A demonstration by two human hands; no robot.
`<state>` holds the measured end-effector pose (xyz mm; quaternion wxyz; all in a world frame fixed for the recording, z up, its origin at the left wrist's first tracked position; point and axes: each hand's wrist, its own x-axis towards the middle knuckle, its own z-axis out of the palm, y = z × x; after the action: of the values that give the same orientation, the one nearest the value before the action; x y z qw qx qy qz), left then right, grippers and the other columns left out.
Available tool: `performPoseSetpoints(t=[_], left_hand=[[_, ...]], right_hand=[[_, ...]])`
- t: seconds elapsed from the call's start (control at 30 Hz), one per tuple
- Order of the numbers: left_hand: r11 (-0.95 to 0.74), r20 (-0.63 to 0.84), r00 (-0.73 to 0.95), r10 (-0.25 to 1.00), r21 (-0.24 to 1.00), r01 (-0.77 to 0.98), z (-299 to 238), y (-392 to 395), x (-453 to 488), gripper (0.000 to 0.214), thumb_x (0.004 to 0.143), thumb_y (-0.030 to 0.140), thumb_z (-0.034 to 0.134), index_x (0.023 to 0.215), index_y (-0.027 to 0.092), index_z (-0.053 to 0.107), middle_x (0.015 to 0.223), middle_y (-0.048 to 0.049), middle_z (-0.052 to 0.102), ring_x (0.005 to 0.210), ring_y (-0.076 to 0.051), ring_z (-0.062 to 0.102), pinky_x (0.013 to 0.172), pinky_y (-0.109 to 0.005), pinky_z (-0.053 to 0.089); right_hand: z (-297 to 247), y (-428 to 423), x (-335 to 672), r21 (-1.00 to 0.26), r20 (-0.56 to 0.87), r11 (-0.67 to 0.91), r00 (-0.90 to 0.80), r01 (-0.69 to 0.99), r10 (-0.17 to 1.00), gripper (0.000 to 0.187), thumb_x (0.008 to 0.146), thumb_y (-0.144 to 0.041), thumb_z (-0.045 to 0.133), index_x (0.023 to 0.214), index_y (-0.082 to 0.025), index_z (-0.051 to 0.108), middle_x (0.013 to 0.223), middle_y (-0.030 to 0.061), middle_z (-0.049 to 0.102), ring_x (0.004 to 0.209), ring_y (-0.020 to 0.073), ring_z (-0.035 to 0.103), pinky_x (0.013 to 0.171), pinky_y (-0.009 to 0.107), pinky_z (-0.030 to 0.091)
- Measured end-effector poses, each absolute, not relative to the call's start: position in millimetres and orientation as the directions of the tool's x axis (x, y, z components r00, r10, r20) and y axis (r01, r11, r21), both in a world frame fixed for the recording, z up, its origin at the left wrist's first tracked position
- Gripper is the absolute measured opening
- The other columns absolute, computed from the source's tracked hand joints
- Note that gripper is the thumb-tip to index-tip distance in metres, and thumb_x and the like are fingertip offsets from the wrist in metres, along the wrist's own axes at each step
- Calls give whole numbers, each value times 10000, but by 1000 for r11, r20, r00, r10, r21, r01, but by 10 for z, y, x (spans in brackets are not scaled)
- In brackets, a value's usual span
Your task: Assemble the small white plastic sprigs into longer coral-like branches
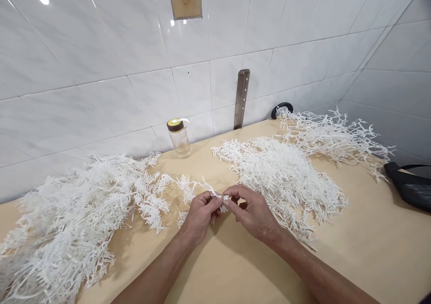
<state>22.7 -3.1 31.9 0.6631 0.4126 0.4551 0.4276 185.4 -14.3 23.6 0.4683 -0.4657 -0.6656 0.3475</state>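
Note:
My left hand (pixel 203 213) and my right hand (pixel 251 209) meet above the tabletop, near the middle of the view. Between their pinched fingertips is a small white branching sprig (pixel 212 189), its thin twigs sticking up to the left and a few hanging below. My left thumb and forefinger close on it, and the right fingertips pinch its other end. Fingers cover most of the joint. Left of my hands lies a big heap of white feathery sprigs (pixel 84 209). Behind and beside my right hand spreads a pile of white sprigs with thin stems (pixel 279 174).
Bare white branches (pixel 336 135) lie at the back right by a black ring (pixel 282 110). A clear bottle (pixel 180 142) with a dark lid stands near the tiled wall. A metal strip (pixel 241 98) leans there. A black bag (pixel 411 187) sits at the right edge.

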Motion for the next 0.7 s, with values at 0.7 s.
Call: performPoseSetpoints(t=[0.7], left_hand=[[161,-156,76,985,985,-65,335,-58,278,286,705,431,733,744,159,652,530,34,520,490,-92,442,487,-213,332]], right_hand=[[218,-131,1838,-961,207,204,-7,185,978,206,863,-399,642,860,-195,670,870,59,638,716,170,607,452,231,535]])
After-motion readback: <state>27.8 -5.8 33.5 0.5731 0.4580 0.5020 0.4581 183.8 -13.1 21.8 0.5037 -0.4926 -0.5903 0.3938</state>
